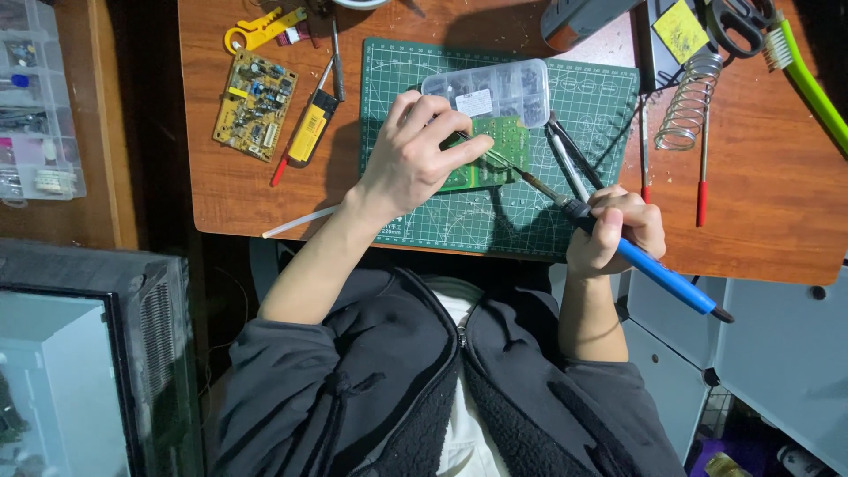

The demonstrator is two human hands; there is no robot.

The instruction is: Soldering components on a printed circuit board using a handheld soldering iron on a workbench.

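Near the surface's front edge, the right hand [616,231] grips a soldering iron [618,243] angled up-left toward the green board [495,146], which the left hand [415,159] pins.

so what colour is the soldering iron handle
Blue, with a black collar, on the soldering iron in the head view.

Off to the side on the wooden surface [760,177] there's a second, yellowish circuit board [254,105], a yellow wire stripper [261,28] and a yellow-handled tool [308,134], probably a tester. The far corner has a coiled iron stand [686,110], scissors [740,21] and a green toothbrush [806,75]. A clear parts organizer [35,97] sits off the edge.
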